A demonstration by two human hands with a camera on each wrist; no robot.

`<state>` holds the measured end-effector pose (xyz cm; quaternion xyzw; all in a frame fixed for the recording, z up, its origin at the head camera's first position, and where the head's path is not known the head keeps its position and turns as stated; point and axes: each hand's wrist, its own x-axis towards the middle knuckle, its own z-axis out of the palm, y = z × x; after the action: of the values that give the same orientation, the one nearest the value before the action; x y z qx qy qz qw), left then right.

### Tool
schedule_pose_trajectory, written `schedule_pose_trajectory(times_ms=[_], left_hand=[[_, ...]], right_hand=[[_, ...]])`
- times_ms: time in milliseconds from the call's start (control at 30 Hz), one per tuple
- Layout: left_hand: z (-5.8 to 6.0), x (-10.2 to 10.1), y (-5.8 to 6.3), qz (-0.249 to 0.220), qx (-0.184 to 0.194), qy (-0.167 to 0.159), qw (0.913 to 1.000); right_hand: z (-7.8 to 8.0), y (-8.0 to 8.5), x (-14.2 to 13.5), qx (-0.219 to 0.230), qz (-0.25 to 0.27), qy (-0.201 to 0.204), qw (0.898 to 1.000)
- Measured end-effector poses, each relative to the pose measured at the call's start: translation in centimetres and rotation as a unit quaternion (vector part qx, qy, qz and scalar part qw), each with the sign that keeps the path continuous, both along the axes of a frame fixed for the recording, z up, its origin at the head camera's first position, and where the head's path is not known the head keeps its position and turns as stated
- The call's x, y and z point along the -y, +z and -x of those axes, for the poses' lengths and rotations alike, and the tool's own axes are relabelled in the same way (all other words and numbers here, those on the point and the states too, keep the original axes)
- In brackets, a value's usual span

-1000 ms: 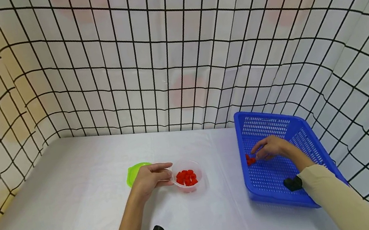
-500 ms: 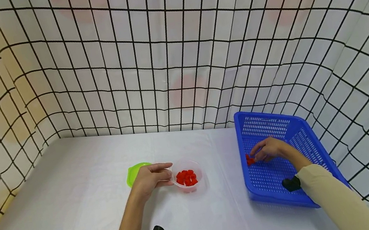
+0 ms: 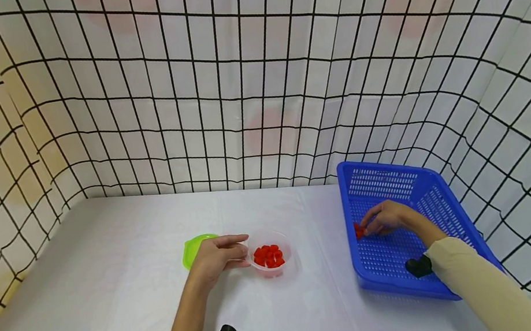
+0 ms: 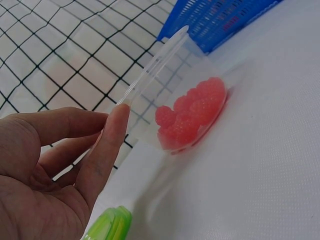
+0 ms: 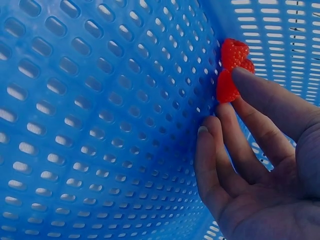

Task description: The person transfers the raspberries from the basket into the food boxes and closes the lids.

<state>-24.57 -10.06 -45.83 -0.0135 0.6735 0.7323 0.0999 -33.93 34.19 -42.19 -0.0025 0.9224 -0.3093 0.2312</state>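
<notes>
A small clear plastic bowl (image 3: 283, 240) stands on the white table with several red raspberries (image 4: 192, 110) in its bottom. My left hand (image 3: 215, 259) pinches the bowl's rim from the left between thumb and fingers. Inside the blue basket (image 3: 407, 286) on the right is my right hand (image 3: 391, 216). In the right wrist view, the right thumb and a finger pinch a red raspberry (image 5: 227, 87) near the basket's side. A few more raspberries (image 5: 235, 50) lie right beside it, partly hidden by the thumb.
A bright green plastic piece (image 3: 194, 250) lies behind my left hand, partly covered by it. White-backed black wire mesh (image 3: 235, 112) encloses the table at the back and both sides. The basket's raised walls surround my right hand.
My right hand has shifted slightly left and down against the raspberries in the basket. The left hand and the bowl have stayed put.
</notes>
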Motion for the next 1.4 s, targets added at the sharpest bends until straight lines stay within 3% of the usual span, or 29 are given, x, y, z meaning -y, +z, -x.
schedule_pose_trajectory(times_ms=[567, 1400], left_hand=[[0.0, -0.1, -0.1, -0.002, 0.003, 0.005, 1.0], [0.0, 0.0, 0.3, 0.004, 0.0, 0.002, 1.0]], right_hand=[[-0.6, 0.9, 0.0, -0.015, -0.002, 0.0, 1.0], [-1.1, 7.5, 2.5, -0.075, 0.077, 0.043, 0.993]])
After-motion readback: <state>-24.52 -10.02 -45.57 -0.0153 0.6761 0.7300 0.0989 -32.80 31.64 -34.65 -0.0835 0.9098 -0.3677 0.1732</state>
